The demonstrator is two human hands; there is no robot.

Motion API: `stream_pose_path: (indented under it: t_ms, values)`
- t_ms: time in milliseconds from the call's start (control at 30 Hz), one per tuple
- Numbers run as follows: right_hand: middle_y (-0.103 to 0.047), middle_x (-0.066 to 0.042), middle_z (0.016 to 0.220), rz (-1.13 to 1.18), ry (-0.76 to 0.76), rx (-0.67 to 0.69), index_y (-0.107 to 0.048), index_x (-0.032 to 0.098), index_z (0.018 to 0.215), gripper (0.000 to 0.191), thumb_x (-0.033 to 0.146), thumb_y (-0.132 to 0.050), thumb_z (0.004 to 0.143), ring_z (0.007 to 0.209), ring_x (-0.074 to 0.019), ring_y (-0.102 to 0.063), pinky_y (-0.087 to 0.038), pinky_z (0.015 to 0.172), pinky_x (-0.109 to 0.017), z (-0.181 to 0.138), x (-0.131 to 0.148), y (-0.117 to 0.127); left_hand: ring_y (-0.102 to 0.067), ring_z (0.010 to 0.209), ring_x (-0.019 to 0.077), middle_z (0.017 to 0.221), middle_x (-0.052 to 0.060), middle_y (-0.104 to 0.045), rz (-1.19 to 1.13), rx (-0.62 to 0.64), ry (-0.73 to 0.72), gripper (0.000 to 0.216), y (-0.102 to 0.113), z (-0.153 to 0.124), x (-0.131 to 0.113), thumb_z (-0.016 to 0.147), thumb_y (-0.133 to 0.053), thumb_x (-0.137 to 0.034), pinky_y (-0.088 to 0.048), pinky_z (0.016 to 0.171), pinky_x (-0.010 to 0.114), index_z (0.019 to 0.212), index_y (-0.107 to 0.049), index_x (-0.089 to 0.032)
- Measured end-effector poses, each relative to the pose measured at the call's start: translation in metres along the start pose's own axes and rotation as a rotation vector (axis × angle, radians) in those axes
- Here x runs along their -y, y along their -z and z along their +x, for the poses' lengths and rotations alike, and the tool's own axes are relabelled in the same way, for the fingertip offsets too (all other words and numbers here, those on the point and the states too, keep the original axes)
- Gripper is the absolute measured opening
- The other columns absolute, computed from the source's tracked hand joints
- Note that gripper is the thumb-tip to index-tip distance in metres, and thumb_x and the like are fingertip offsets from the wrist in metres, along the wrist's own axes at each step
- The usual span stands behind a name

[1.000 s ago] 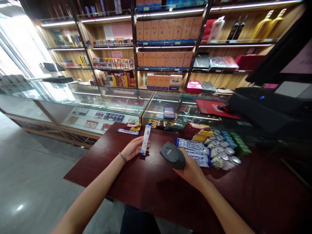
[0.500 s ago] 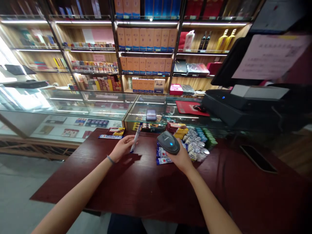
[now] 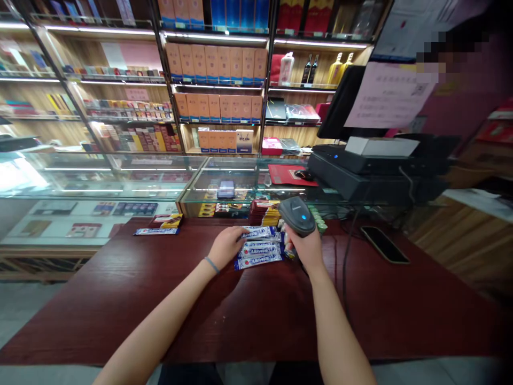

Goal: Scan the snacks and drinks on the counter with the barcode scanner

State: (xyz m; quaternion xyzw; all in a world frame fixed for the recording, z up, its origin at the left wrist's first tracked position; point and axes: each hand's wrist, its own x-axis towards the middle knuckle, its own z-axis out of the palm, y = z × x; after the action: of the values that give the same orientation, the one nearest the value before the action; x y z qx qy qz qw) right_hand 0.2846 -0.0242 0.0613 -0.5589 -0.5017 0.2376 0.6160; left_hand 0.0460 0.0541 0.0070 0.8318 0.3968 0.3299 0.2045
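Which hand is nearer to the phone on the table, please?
Right. The right hand, holding the scanner, is left of the phone; the left hand is farther left, on the bars.

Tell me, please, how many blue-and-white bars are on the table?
4: three bars bunched between left hand and scanner, one bar apart further left; more may be hidden.

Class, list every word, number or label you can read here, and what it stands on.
Nothing reads clearly.
Blue-and-white bars at the left hand: lettering blurred.
White paper sign: print too small.
Orange shelf boxes: print too small.
Scanner in right hand: nothing legible.
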Motion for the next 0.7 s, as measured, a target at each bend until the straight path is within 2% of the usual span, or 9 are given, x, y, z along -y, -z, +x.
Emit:
stream_pose_path:
  t_ms: [167, 300, 533, 700]
  values:
    - [-0.059, 0.007, 0.062, 0.023, 0.006, -0.043, -0.046, 0.028, 0.101, 0.037, 0.041, -0.075, 0.080, 0.040, -0.0152, -0.054, -0.048, 0.040, -0.029, 0.005, 0.002, 0.017, -0.065, 0.111, 0.0296, 0.117, 0.012, -0.073, 0.123, 0.089, -0.103, 0.025, -0.031, 0.011, -0.016, 0.093, -0.060, -0.020, -0.048, 0.101, 0.044, 0.114, -0.074, -0.025]
    - [-0.057, 0.007, 0.061, 0.033, -0.008, -0.096, -0.044, 0.029, 0.096, 0.034, 0.041, -0.073, 0.082, 0.042, -0.0157, -0.054, -0.047, 0.041, -0.030, 0.007, 0.004, 0.029, -0.064, 0.115, 0.0310, 0.122, 0.013, -0.071, 0.203, 0.125, -0.147, 0.027, -0.045, 0.015, -0.017, 0.095, -0.057, -0.020, -0.047, 0.102, 0.046, 0.118, -0.072, -0.024]
    - [-0.057, 0.006, 0.058, 0.058, -0.023, -0.124, -0.046, 0.029, 0.096, 0.032, 0.042, -0.072, 0.083, 0.043, -0.0181, -0.055, -0.046, 0.043, -0.032, 0.009, 0.002, 0.038, -0.062, 0.117, 0.0302, 0.124, 0.013, -0.070, 0.278, 0.144, -0.185, 0.031, -0.050, 0.009, -0.011, 0.099, -0.050, -0.020, -0.046, 0.102, 0.046, 0.122, -0.070, -0.024]
    - [-0.058, 0.007, 0.058, 0.066, -0.024, -0.134, -0.046, 0.029, 0.095, 0.034, 0.044, -0.074, 0.081, 0.041, -0.0158, -0.053, -0.046, 0.041, -0.031, 0.009, 0.003, 0.037, -0.061, 0.118, 0.0294, 0.125, 0.013, -0.069, 0.336, 0.103, -0.234, 0.032, -0.053, 0.005, -0.008, 0.099, -0.050, -0.020, -0.047, 0.103, 0.046, 0.124, -0.070, -0.023]
